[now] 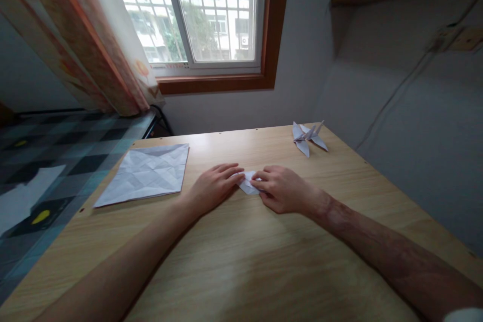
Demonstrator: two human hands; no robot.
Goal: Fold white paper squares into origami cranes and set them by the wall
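Note:
A small piece of folded white paper [249,184] lies on the wooden table between my two hands. My left hand [217,185] grips its left edge with bent fingers, and the thumb is hidden underneath. On the other side, my right hand [283,188] pinches the paper's right part, its fingers curled over it. Both hands cover the edges, so the full folded shape does not show. Paper cranes [307,137] rest near the far right corner of the table; they overlap, and I cannot tell exactly how many there are.
At the table's left lie flat white sheets [151,171] with crease marks. The wooden table [211,271] ends at a wall below a barred window [217,10]. Left of it, a checked bedspread [94,133] carries loose white paper [30,196]. A cable [396,90] runs down the right wall.

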